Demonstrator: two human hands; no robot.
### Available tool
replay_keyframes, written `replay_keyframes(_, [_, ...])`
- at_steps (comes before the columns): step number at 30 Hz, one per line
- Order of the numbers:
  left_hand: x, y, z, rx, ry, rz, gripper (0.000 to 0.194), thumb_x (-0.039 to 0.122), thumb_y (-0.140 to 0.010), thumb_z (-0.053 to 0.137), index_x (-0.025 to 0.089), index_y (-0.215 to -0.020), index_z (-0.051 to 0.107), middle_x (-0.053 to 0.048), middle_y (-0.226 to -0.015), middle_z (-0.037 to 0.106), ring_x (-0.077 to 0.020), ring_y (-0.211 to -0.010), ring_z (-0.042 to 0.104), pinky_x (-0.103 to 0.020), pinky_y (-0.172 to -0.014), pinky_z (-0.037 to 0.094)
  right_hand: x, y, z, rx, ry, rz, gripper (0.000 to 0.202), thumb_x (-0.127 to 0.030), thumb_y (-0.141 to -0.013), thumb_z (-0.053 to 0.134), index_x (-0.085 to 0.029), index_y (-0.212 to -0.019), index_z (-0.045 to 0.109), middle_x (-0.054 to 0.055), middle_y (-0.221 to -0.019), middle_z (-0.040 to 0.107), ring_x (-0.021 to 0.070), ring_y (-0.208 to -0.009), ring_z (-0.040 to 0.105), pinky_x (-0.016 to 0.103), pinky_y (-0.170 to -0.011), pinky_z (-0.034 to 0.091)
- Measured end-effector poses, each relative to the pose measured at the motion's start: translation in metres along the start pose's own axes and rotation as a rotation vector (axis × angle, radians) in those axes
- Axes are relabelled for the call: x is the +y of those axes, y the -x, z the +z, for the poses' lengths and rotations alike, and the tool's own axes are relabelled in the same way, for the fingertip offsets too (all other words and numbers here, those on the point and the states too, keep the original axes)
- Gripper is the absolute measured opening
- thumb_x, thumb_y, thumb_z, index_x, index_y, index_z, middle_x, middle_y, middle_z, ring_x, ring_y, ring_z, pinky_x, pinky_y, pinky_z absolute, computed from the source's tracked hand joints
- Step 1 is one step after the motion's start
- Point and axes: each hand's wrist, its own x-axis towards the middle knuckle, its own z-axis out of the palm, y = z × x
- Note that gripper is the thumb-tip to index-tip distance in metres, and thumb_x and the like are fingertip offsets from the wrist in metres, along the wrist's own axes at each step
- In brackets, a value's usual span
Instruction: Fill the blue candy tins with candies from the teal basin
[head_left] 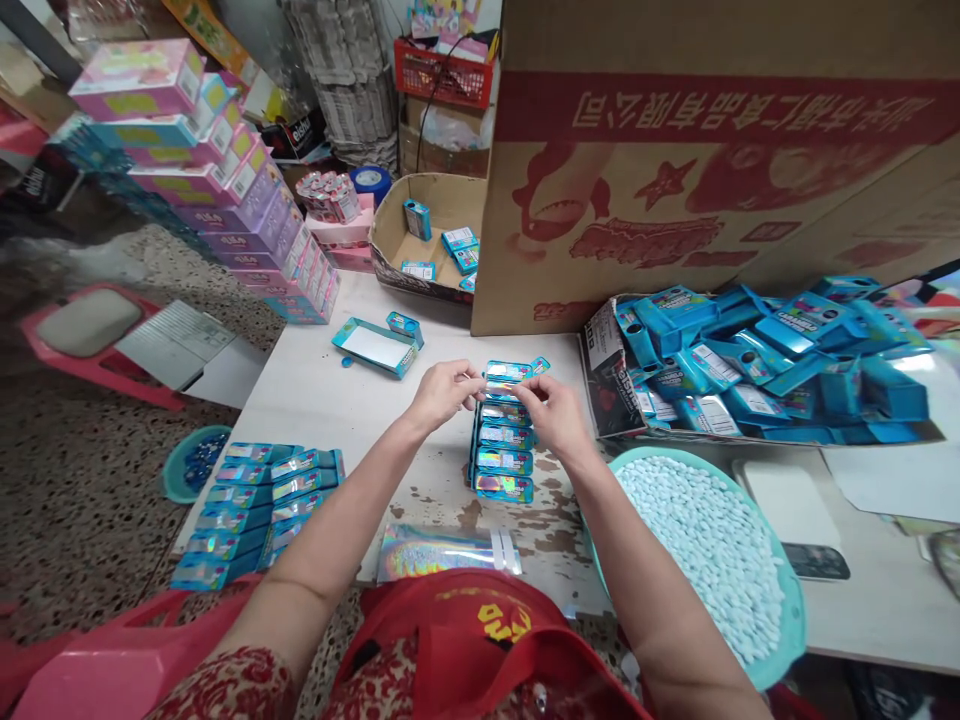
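In the head view, a row of small blue boxes with shiny tops stands in front of me on the worn white table. Over the far end of this row, my left hand pinches the left end of a small shiny strip. The fingertips of my right hand are closed at the strip's other end. Whether the strip is loose or lies on a box top I cannot tell. Beyond my hands a small blue flap sticks out at the row's far right corner.
Right of my hands stand a carton of blue boxes and a turquoise basin of pale candies. More blue boxes stand in rows at left. A blue tray, an open carton and a holographic pouch are also here.
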Motion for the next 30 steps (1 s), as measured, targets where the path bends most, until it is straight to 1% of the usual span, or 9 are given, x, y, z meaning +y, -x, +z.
replay_keyframes(5, [0.001, 0.026, 0.001, 0.097, -0.076, -0.007, 0.02, 0.036, -0.073, 0.059, 0.018, -0.077, 0.064, 0.0, -0.063, 0.066, -0.0098, -0.048, 0.056, -0.021, -0.05, 0.042, -0.018, 0.034, -0.011, 0.068, 0.08, -0.117, 0.023, -0.036, -0.082, 0.054, -0.019, -0.069, 0.06, 0.002, -0.071, 0.061, 0.0156, -0.065, 0.053, 0.028, -0.063, 0.038])
replay_keyframes(8, [-0.011, 0.036, -0.001, 0.322, -0.038, 0.028, 0.034, 0.045, -0.076, 0.059, 0.019, -0.098, 0.065, -0.001, -0.07, 0.067, -0.0121, -0.058, 0.061, -0.023, -0.058, 0.047, -0.017, 0.049, -0.031, 0.321, -0.052, -0.126, 0.019, -0.037, -0.082, 0.059, -0.019, -0.075, 0.06, 0.0, -0.071, 0.057, 0.0142, -0.066, 0.052, 0.027, -0.063, 0.04])
replay_keyframes(10, [-0.027, 0.037, 0.005, 0.39, 0.113, 0.046, 0.051, 0.053, -0.076, 0.057, 0.019, -0.114, 0.058, -0.007, -0.092, 0.069, -0.0162, -0.078, 0.065, -0.026, -0.066, 0.05, -0.003, 0.049, -0.039, 0.49, -0.394, -0.054, 0.021, -0.041, -0.079, 0.064, -0.021, -0.078, 0.058, -0.003, -0.069, 0.055, 0.0124, -0.063, 0.052, 0.028, -0.066, 0.044])
replay_keyframes(12, [-0.045, 0.034, 0.021, 0.328, 0.339, 0.035, 0.064, 0.062, -0.078, 0.053, 0.019, -0.125, 0.05, -0.012, -0.12, 0.061, -0.0209, -0.104, 0.061, -0.031, -0.079, 0.051, 0.018, 0.041, -0.035, 0.546, -0.839, 0.071, 0.028, -0.044, -0.071, 0.07, -0.022, -0.077, 0.054, -0.005, -0.068, 0.053, 0.0113, -0.064, 0.054, 0.03, -0.072, 0.048])
replay_keyframes(14, [-0.06, 0.029, 0.044, 0.252, 0.582, -0.013, 0.068, 0.067, -0.08, 0.046, 0.022, -0.13, 0.046, -0.011, -0.137, 0.049, -0.0226, -0.123, 0.05, -0.034, -0.094, 0.046, 0.04, 0.031, -0.017, 0.523, -1.125, 0.221, 0.033, -0.044, -0.065, 0.075, -0.022, -0.072, 0.051, -0.007, -0.067, 0.053, 0.0115, -0.067, 0.057, 0.032, -0.076, 0.049])
replay_keyframes(17, [-0.071, 0.021, 0.076, 0.129, 0.909, -0.073, 0.07, 0.069, -0.081, 0.042, 0.023, -0.133, 0.044, -0.009, -0.137, 0.05, -0.0244, -0.125, 0.048, -0.036, -0.099, 0.043, 0.06, 0.024, 0.023, 0.473, -1.181, 0.313, 0.034, -0.042, -0.061, 0.076, -0.022, -0.068, 0.049, -0.006, -0.063, 0.054, 0.0136, -0.067, 0.059, 0.032, -0.071, 0.049])
replay_keyframes(20, [-0.07, 0.016, 0.087, -0.025, 1.089, -0.059, 0.07, 0.067, -0.083, 0.04, 0.022, -0.136, 0.041, -0.009, -0.122, 0.061, -0.0252, -0.111, 0.059, -0.04, -0.093, 0.048, 0.064, 0.027, 0.053, 0.413, -1.176, 0.318, 0.031, -0.039, -0.061, 0.075, -0.022, -0.076, 0.054, -0.004, -0.07, 0.061, 0.0151, -0.066, 0.059, 0.032, -0.068, 0.048])
replay_keyframes(25, [-0.064, 0.026, 0.071, -0.052, 1.144, -0.047, 0.062, 0.063, -0.083, 0.045, 0.022, -0.13, 0.048, -0.007, -0.111, 0.067, -0.0223, -0.099, 0.064, -0.037, -0.087, 0.051, 0.053, 0.036, 0.067, 0.37, -1.138, 0.269, 0.028, -0.036, -0.064, 0.072, -0.022, -0.08, 0.053, -0.006, -0.076, 0.061, 0.0123, -0.07, 0.056, 0.028, -0.074, 0.045])
replay_keyframes(30, [-0.079, 0.053, 0.024, 0.153, 1.112, -0.1, 0.053, 0.054, -0.083, 0.053, 0.021, -0.124, 0.052, -0.006, -0.107, 0.068, -0.0209, -0.093, 0.066, -0.034, -0.083, 0.052, 0.025, 0.045, 0.106, 0.251, -1.075, 0.253, 0.025, -0.04, -0.071, 0.067, -0.023, -0.078, 0.05, -0.005, -0.073, 0.056, 0.0122, -0.068, 0.052, 0.026, -0.069, 0.043])
